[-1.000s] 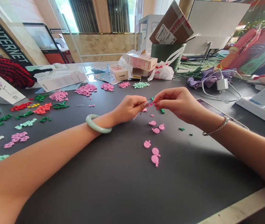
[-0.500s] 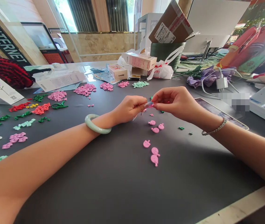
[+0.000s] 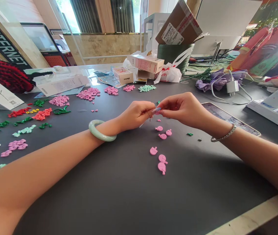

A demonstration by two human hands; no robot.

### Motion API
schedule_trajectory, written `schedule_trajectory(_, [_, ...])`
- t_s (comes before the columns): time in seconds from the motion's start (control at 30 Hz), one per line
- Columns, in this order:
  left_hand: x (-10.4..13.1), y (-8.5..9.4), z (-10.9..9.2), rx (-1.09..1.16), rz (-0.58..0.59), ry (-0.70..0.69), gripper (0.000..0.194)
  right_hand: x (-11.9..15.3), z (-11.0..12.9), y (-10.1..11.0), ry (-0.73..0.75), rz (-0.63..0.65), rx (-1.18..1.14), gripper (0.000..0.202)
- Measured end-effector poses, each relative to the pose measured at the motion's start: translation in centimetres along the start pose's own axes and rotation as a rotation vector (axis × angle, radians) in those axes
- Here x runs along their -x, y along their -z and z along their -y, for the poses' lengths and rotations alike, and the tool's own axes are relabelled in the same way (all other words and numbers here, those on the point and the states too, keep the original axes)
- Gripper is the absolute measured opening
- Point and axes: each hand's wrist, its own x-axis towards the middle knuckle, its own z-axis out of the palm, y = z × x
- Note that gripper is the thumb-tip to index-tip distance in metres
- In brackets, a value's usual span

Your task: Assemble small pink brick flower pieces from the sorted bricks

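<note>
My left hand (image 3: 140, 113), with a pale green bangle (image 3: 99, 134) at its wrist, is closed in a pinch. Its fingertips meet those of my right hand (image 3: 183, 106), which wears a chain bracelet and pinches from the other side. Between them a bit of a small pink plastic piece (image 3: 157, 113) shows; the fingers hide most of it. Just below the hands, round pink pieces with short tabs (image 3: 162, 136) lie on the dark table (image 3: 100, 195). More of them (image 3: 162, 167) are scattered closer to me. A small green piece (image 3: 190, 134) rests under my right wrist.
Sorted piles of pink pieces (image 3: 88, 93), coral pieces (image 3: 42, 114) and mint pieces (image 3: 147, 88) spread across the left and back. Small boxes (image 3: 123, 75) and a plastic bag (image 3: 169, 75) stand behind. At right are a phone (image 3: 232, 118), a charger (image 3: 232, 86) and purple flowers (image 3: 204, 85).
The right hand has tilted slightly, its fingers drawn closer in against the left fingertips, so less of the pink piece shows. Pieces on the table lie as before.
</note>
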Motion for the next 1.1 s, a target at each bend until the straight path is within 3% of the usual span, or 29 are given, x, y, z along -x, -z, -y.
schedule_trajectory(0.33, [0.05,-0.06,-0.07,-0.014,-0.006,-0.004,0.034,0.03,0.02,0.08,0.015,0.034,0.104,0.020])
schedule_trajectory(1.1, [-0.03,-0.36,-0.71,0.064,-0.034,-0.008,0.042,-0.01,0.07,-0.71,-0.031,0.010,0.108,0.016])
